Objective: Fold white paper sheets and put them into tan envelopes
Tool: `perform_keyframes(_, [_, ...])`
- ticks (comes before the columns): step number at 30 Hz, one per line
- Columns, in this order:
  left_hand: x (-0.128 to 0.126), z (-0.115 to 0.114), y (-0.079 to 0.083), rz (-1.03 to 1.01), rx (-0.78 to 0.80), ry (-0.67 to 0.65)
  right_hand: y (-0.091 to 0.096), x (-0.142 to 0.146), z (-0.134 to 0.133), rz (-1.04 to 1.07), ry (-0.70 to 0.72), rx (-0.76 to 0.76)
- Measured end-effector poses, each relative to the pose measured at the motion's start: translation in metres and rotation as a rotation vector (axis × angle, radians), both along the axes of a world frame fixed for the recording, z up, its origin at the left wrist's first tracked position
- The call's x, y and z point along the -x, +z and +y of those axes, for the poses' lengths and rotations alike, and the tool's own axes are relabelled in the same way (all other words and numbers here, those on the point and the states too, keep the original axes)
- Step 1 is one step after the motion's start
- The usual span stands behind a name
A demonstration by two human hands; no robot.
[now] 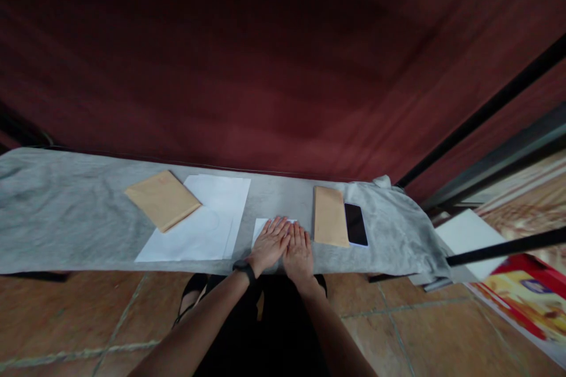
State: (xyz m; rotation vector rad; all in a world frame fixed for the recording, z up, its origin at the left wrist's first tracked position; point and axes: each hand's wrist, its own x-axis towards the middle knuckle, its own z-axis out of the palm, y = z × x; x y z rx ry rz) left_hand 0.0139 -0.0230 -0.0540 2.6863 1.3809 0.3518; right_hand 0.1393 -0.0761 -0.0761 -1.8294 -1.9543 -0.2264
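Observation:
Both my hands press flat on a small white paper [260,225] at the front of a grey cloth-covered table. My left hand [269,242], with a dark band on its wrist, has its fingers stretched out and covers most of the paper. Beside it, my right hand [298,253] lies palm down with straight fingers at the paper's right side. The hands touch or nearly touch at the fingers. Whether the paper is folded under them is hidden. Nearest on the right lies a brown envelope [331,217]; larger white sheets [194,235] lie to the left.
Another stack of brown envelopes [163,200] rests partly on the white sheets. A phone [356,224] lies beside the right envelope. The grey cloth [79,212] covers the narrow table. A dark red panel [265,100] rises behind it, and a red-and-yellow box [530,294] stands at lower right.

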Motion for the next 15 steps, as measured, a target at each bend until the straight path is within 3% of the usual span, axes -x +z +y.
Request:
perform_keyframes(7, [0.008, 0.001, 0.001, 0.008, -0.033, 0.004, 0.003, 0.002, -0.001, -0.011, -0.035, 0.017])
perform_keyframes(15, [0.034, -0.006, -0.004, 0.050, -0.078, 0.124, 0.003, 0.001, 0.000, -0.010, -0.031, 0.021])
